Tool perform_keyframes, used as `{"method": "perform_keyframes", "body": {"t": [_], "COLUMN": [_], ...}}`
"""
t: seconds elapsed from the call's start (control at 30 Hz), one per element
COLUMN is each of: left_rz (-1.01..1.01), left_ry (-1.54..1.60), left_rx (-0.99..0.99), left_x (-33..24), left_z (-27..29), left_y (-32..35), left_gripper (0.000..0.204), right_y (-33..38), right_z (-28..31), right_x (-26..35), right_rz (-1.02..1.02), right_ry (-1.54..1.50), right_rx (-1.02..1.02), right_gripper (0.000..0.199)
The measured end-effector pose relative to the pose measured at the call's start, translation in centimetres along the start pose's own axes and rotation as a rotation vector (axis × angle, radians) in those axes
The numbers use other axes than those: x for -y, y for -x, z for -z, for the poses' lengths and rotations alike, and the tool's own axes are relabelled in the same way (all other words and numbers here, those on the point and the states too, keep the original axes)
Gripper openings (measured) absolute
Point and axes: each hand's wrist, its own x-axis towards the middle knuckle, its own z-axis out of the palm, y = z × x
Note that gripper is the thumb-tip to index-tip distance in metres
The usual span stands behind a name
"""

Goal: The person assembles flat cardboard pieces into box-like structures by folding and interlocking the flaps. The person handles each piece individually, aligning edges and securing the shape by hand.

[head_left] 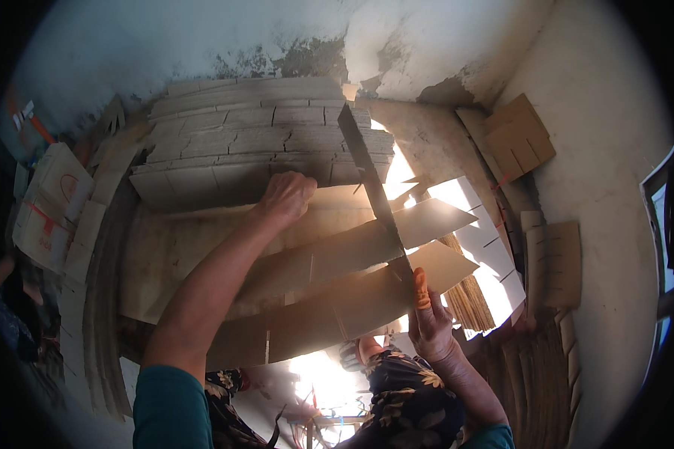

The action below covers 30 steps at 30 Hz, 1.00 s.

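My right hand (433, 329), with an orange finger cover (421, 288), grips the near end of a narrow slotted cardboard strip (374, 179). That strip stands tilted and runs away toward the back stack. Two long cardboard strips, a nearer one (307, 329) and a farther one (307, 258), cross it and appear slotted into it. My left hand (288, 196) is closed just in front of the stack of slotted cardboard strips (254, 138). Whether its curled fingers hold anything is hidden.
A cardboard work surface (172, 247) lies under the strips. At right, pale slotted sheets (494, 254) lie by bundled cardboard (472, 299). Brown cardboard pieces (520, 138) lean at the right wall. A white carton with red tape (56, 202) stands at left. A stained wall (292, 37) closes the back.
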Motion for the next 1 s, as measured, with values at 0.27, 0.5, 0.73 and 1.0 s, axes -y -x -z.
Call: {"method": "perform_keyframes", "body": {"t": [0.27, 0.5, 0.73, 1.0], "left_rz": [-0.01, 0.051, 0.053, 0.042], "left_ry": [-0.082, -0.034, -0.058, 0.017], "left_rx": [-0.126, -0.114, -0.092, -0.139], "left_x": [-0.8, -1.3, -1.6, -2.2], "left_z": [0.9, 1.6, 1.7, 1.6], "left_y": [-0.2, -0.2, 0.3, 0.7], "left_gripper": [0.003, 0.007, 0.005, 0.007], "right_y": [-0.1, 0.5, 0.9, 0.8], "right_z": [0.9, 2.1, 2.7, 3.1], "right_x": [0.6, 1.3, 1.5, 1.5], "right_rz": [0.021, -0.102, -0.047, 0.015], "right_ry": [0.004, -0.012, 0.015, -0.033], "right_rx": [-0.031, 0.009, 0.012, 0.023], "right_gripper": [0.059, 0.061, 0.063, 0.069]}}
